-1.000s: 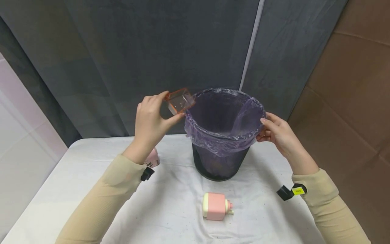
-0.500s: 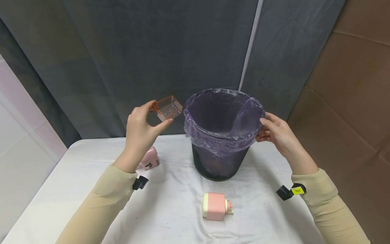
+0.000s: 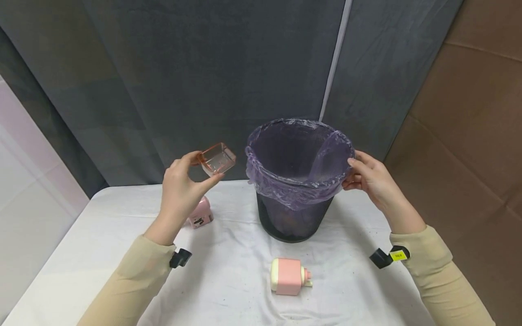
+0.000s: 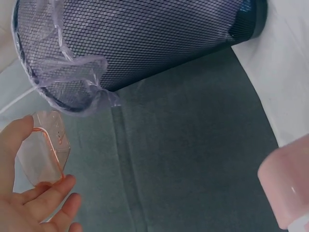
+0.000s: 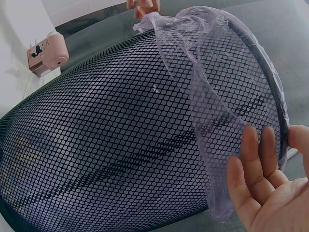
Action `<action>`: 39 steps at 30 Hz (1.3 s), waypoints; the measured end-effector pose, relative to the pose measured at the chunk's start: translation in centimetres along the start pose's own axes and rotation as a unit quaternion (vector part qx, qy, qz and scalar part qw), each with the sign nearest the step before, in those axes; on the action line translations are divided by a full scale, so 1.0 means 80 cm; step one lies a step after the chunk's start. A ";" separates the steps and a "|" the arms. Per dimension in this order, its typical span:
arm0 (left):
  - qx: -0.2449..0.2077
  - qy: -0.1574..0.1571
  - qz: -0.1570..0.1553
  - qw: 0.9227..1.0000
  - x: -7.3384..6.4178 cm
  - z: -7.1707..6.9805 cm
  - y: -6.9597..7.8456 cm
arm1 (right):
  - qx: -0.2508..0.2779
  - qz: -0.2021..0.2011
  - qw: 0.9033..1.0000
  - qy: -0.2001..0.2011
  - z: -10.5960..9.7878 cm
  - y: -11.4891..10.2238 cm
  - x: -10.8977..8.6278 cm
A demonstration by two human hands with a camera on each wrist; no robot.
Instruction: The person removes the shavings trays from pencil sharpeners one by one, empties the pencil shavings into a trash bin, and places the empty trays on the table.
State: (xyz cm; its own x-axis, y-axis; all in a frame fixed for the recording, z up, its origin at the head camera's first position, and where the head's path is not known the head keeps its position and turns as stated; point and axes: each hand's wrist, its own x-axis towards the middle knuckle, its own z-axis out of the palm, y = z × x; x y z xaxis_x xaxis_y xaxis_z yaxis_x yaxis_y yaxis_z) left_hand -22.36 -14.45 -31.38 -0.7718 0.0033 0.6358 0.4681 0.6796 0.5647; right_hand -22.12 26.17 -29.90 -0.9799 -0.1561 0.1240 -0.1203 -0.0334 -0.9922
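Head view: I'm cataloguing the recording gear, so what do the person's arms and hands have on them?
Both arms wear long, close-fitting beige sleeves, ribbed at the cuffs. The left hand and right hand are bare: no gloves or rings show. A small black clip juts from the left cuff; a black strap piece with a yellow tag sits at the right cuff.

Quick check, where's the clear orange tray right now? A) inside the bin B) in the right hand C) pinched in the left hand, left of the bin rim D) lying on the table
C: the left hand pinches the clear orange tray in the air, apart from the rim of the bin; the right hand rests on the bin's far rim.
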 end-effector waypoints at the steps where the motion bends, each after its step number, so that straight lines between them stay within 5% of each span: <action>1: 0.001 -0.004 -0.006 1.000 -0.002 -0.001 -0.001 | 0.000 0.000 1.000 0.000 0.000 0.000 0.000; 28: 0.025 -0.093 -0.066 0.993 -0.061 -0.006 -0.039 | 0.000 -0.003 1.000 0.002 -0.003 0.002 0.000; 39: 0.039 -0.120 -0.064 0.990 -0.081 0.004 -0.054 | 0.001 0.000 1.000 0.001 -0.003 0.002 0.001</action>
State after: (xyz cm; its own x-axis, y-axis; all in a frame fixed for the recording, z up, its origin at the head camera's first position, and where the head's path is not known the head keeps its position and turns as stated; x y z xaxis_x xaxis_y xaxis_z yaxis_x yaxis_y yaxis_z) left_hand -19.51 -17.18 -38.09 -0.9072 0.0800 0.4131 0.3316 0.7404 0.5847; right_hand -22.25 26.40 -30.06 -0.9801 -0.1542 0.1248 -0.1207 -0.0356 -0.9920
